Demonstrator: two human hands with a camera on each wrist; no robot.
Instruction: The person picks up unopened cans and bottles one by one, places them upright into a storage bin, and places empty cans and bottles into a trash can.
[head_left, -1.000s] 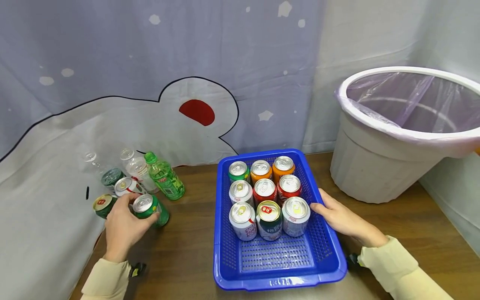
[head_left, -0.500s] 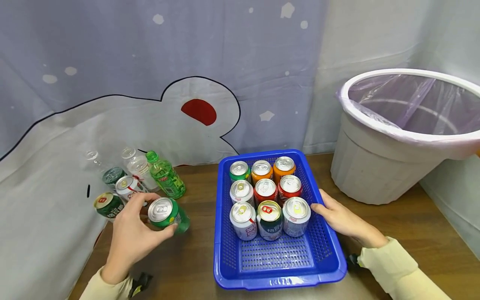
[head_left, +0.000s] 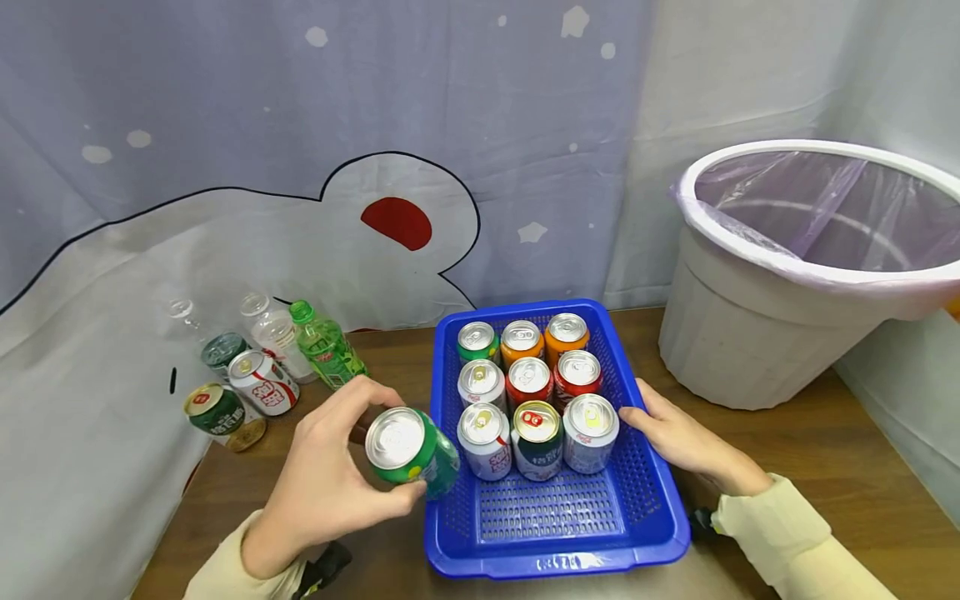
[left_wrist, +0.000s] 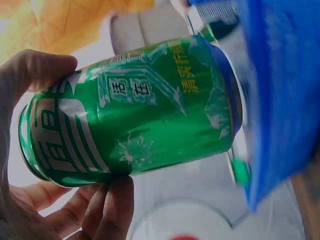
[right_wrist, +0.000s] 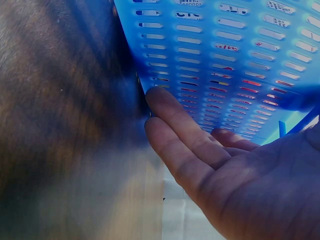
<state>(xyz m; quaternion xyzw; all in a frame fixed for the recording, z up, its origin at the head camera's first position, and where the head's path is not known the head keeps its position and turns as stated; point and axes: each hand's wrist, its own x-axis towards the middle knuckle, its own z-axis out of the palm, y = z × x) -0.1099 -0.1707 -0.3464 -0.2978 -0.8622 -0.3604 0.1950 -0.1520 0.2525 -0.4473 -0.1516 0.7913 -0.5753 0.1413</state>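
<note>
In the head view my left hand (head_left: pixel 330 467) pinches a green soda can (head_left: pixel 416 454) between thumb and fingers, tilted, its silver lid toward the camera. The can's lower end overlaps the left rim of a blue plastic basket (head_left: pixel 558 562); the left wrist view shows the green can (left_wrist: pixel 145 110) close beside the basket wall (left_wrist: pixel 285 75). Inside the basket, rows of upright cans fill the back and middle, among them a gold-topped green can (head_left: pixel 537 437). My right hand (head_left: pixel 686 437) holds the basket's right rim, thumb over it, its fingers (right_wrist: pixel 182 155) along the slotted outer wall.
At the left stand a white can (head_left: pixel 264 383), a dark green and gold can (head_left: pixel 225 415), a green plastic bottle (head_left: pixel 327 346) and clear bottles (head_left: pixel 277 337). A large white bin (head_left: pixel 738 325) with a purple liner stands at the right. A patterned curtain (head_left: pixel 525 167) hangs behind the table.
My left hand has carried the green can rightward and toward me, from beside the other cans and bottles to the basket's left rim. The right hand and basket have stayed in place.
</note>
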